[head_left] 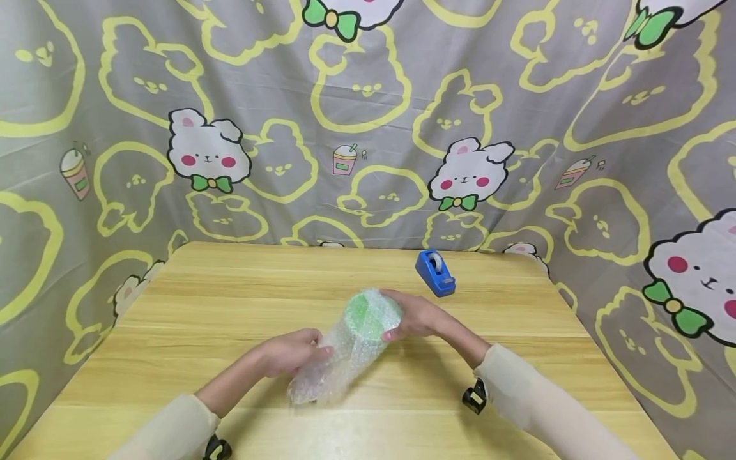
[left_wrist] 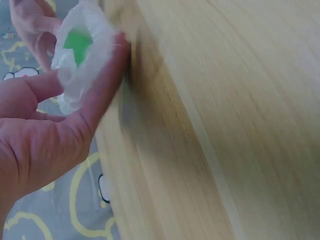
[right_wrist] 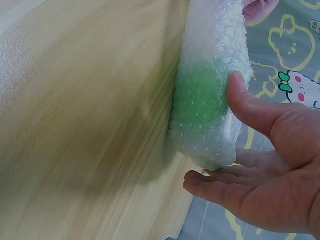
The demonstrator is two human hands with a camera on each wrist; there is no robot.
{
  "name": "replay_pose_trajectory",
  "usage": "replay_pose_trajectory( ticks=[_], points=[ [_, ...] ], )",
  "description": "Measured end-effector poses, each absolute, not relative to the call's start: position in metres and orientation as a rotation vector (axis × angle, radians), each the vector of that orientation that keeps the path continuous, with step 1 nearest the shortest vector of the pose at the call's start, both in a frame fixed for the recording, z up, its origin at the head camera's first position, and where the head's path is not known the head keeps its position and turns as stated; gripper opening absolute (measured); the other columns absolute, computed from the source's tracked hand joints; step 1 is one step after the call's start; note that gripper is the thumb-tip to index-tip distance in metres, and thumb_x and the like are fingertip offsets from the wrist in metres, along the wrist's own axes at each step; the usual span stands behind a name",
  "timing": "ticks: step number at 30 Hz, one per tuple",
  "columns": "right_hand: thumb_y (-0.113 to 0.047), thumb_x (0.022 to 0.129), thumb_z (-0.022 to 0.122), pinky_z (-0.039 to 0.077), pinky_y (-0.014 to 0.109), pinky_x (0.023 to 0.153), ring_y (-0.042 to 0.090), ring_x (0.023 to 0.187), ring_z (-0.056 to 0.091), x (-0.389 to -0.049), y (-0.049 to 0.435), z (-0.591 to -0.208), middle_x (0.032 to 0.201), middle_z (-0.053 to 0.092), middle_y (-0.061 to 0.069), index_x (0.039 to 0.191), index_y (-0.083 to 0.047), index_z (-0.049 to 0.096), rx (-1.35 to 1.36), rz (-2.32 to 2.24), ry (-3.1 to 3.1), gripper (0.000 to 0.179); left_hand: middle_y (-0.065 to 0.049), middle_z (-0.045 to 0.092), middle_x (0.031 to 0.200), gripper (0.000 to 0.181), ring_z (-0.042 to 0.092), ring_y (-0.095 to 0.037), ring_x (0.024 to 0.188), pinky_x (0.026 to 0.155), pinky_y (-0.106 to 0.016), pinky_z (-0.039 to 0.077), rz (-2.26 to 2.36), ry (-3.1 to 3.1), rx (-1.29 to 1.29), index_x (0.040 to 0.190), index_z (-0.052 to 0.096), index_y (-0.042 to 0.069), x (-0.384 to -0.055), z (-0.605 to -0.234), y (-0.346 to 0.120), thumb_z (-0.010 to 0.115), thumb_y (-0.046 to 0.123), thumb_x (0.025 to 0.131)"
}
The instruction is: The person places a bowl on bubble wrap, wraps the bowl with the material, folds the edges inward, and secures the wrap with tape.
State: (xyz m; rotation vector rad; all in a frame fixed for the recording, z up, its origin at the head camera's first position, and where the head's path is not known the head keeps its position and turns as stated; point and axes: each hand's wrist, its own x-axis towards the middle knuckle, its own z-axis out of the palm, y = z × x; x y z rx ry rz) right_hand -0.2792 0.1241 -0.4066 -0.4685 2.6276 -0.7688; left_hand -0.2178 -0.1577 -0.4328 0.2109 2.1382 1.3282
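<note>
A green object [head_left: 358, 311] of a kind I cannot tell lies inside clear bubble wrap [head_left: 336, 370], held at a tilt over the wooden table [head_left: 230, 287]. My left hand [head_left: 290, 351] grips the loose near-left end of the wrap between thumb and fingers. In the left wrist view that end gapes open, and the green object [left_wrist: 78, 46] shows inside. My right hand [head_left: 415, 313] holds the far-right end. From the right wrist, the thumb [right_wrist: 239, 85] presses the wrap's side while the fingers sit under its end.
A blue tape dispenser [head_left: 435, 273] with a roll of clear tape stands toward the back right of the table. Behind the table and along its sides hangs a grey curtain [head_left: 276, 83] with rabbit prints. Each wrist carries a small black camera [head_left: 475, 397].
</note>
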Motion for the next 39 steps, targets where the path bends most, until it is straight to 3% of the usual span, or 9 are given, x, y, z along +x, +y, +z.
replay_pose_trajectory(
  ticks=[4,7,14,19,23,27,30,33,39],
  points=[
    [-0.025,0.074,0.091,0.034,0.060,0.117,0.043,0.146,0.038,-0.279,0.123,-0.406,0.158,0.043,0.019,0.159,-0.017,0.035,-0.457,-0.766,2.630,0.102,-0.015,0.059,0.098,0.037,0.062,-0.020,0.077,0.068,-0.035,0.056,1.413,2.155,0.179,0.126,0.048,-0.004,-0.218,-0.431,-0.156,0.061,0.019,0.100],
    [-0.024,0.074,0.091,0.034,0.060,0.117,0.044,0.146,0.037,-0.278,0.123,-0.406,0.158,0.042,0.019,0.159,-0.018,0.035,-0.448,-0.765,2.630,0.102,-0.018,0.058,0.107,0.049,0.065,-0.025,0.092,0.078,-0.038,0.057,1.480,2.164,0.146,0.136,0.040,-0.001,-0.219,-0.426,-0.154,0.063,0.016,0.097],
    [-0.022,0.074,0.092,0.036,0.060,0.116,0.043,0.144,0.040,-0.278,0.123,-0.405,0.157,0.044,0.019,0.159,-0.017,0.036,-0.456,-0.766,2.631,0.102,-0.013,0.061,0.096,0.030,0.062,-0.019,0.080,0.068,-0.033,0.055,1.522,2.125,0.299,0.120,0.052,-0.003,-0.228,-0.405,-0.140,0.054,0.023,0.104],
    [-0.021,0.072,0.092,0.037,0.060,0.115,0.044,0.141,0.043,-0.278,0.123,-0.404,0.155,0.046,0.020,0.158,-0.016,0.037,-0.465,-0.777,2.629,0.102,-0.018,0.064,0.111,0.037,0.070,-0.023,0.088,0.084,-0.040,0.061,1.544,1.998,0.386,0.123,0.053,-0.009,-0.233,-0.385,-0.131,0.035,0.021,0.111],
    [-0.022,0.073,0.092,0.037,0.060,0.115,0.043,0.141,0.043,-0.278,0.123,-0.404,0.155,0.047,0.020,0.158,-0.015,0.037,-0.476,-0.780,2.630,0.102,-0.021,0.066,0.112,0.034,0.071,-0.027,0.094,0.092,-0.043,0.059,1.475,1.960,0.426,0.135,0.049,-0.008,-0.237,-0.371,-0.129,0.040,0.003,0.104],
    [-0.023,0.073,0.093,0.037,0.060,0.115,0.043,0.142,0.043,-0.278,0.123,-0.403,0.155,0.047,0.019,0.158,-0.015,0.038,-0.487,-0.779,2.632,0.102,-0.023,0.063,0.125,0.052,0.068,-0.033,0.108,0.099,-0.045,0.055,1.358,1.934,0.470,0.147,0.043,-0.002,-0.242,-0.363,-0.130,0.048,-0.009,0.095],
    [-0.023,0.072,0.093,0.038,0.060,0.114,0.043,0.141,0.044,-0.278,0.122,-0.403,0.155,0.047,0.019,0.158,-0.015,0.038,-0.495,-0.777,2.632,0.102,-0.022,0.062,0.126,0.069,0.065,-0.030,0.112,0.091,-0.040,0.057,1.256,1.969,0.488,0.149,0.042,0.002,-0.247,-0.358,-0.129,0.053,-0.017,0.084],
    [-0.024,0.073,0.093,0.039,0.060,0.114,0.042,0.140,0.045,-0.278,0.123,-0.403,0.154,0.048,0.019,0.158,-0.014,0.037,-0.502,-0.764,2.636,0.102,-0.018,0.066,0.115,0.073,0.067,-0.024,0.103,0.085,-0.035,0.056,1.192,2.092,0.495,0.144,0.046,0.002,-0.251,-0.356,-0.124,0.055,-0.022,0.075],
    [-0.025,0.074,0.092,0.038,0.059,0.114,0.041,0.140,0.045,-0.279,0.122,-0.402,0.154,0.048,0.019,0.157,-0.013,0.037,-0.512,-0.751,2.640,0.101,-0.010,0.075,0.091,0.039,0.071,-0.019,0.083,0.077,-0.033,0.058,1.110,2.407,0.599,0.114,0.062,0.002,-0.257,-0.358,-0.111,0.078,-0.008,0.079]
  ],
)
